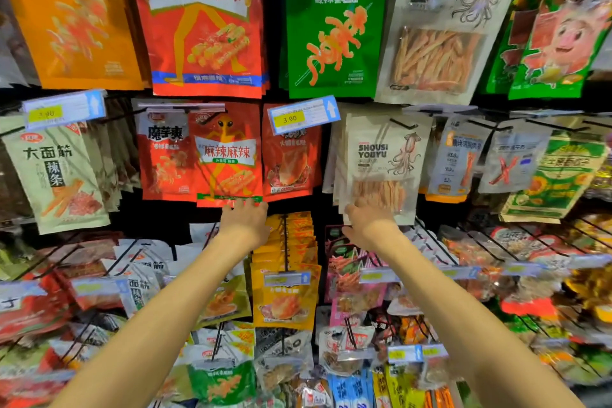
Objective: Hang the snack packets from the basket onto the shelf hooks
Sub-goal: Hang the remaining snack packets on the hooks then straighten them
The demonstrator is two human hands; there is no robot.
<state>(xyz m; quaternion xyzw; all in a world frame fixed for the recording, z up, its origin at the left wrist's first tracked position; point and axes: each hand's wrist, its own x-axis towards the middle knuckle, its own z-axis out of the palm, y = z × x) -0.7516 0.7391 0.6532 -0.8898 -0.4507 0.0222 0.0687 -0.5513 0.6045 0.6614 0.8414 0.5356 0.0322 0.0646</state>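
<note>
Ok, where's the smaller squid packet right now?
Head view: the smaller squid packet hangs in the middle row, right of centre, just right of the 3.90 price tag, with the right hand at its lower left corner.

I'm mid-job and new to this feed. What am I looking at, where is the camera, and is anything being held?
There is no machine here: a person works bare-handed. The single picture comes from a camera on their head, looking forward and down. Ahead, snack packets hang on wire hooks. The left hand has straight fingers touching the bottom edge of a red packet. The right hand meets the lower edge of a pale squid packet; its fingers are too blurred to show whether they grip. No basket is in view.
</note>
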